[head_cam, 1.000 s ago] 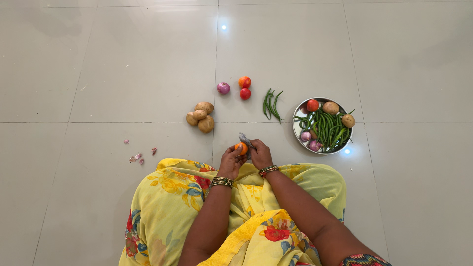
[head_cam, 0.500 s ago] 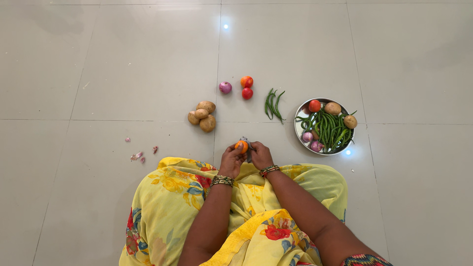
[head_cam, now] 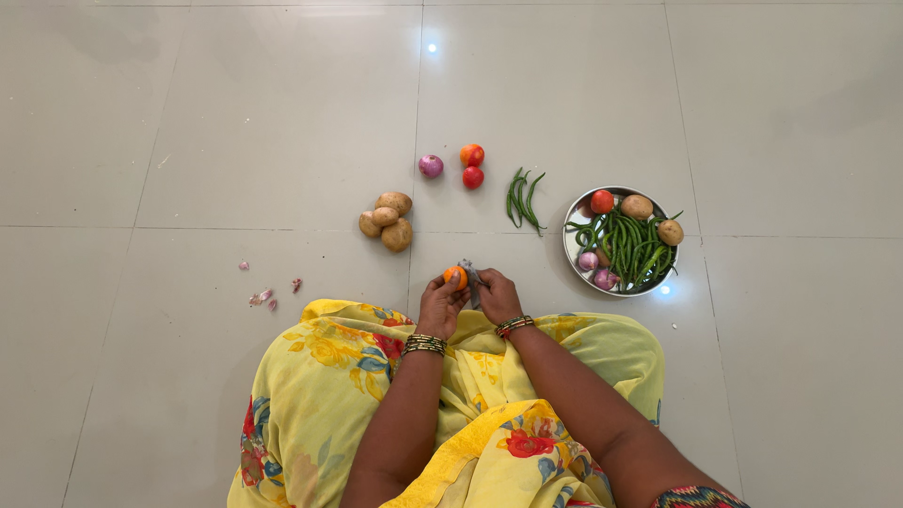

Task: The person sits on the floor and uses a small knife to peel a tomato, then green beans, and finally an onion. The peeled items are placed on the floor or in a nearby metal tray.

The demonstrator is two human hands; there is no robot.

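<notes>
floor: pale glossy grey floor tiles (head_cam: pixel 235 122) with dark grout lines, smooth and reflective
cloth: yellow floral draped cloth (head_cam: pixel 329 386) over the lap, soft and folded, nearest the camera
plate: round shiny steel plate (head_cam: pixel 570 231) at the right, holding long green beans, a red tomato, two potatoes and small purple onions
potatoes: heap of four lumpy brown potatoes (head_cam: pixel 386 219) left of centre, matte skins, touching one another
chillies: small bunch of slim green chillies (head_cam: pixel 520 199), long axes running near to far, between the potatoes and the plate
far group: round purple onion (head_cam: pixel 431 166) and two red tomatoes (head_cam: pixel 471 166) just beside it
left hand (head_cam: pixel 439 303): fingers closed round a small round orange tomato (head_cam: pixel 455 277), held at the fingertips above the floor, just far of the lap
right hand (head_cam: pixel 497 295): closed on a small grey metal tool (head_cam: pixel 468 276), too small to tell its kind
relation: the tool lies immediately right of the tomato, touching or nearly so; both hands equally near
scraps: pinkish peel bits (head_cam: pixel 261 297) on the floor at the left, well apart from the hands
</notes>
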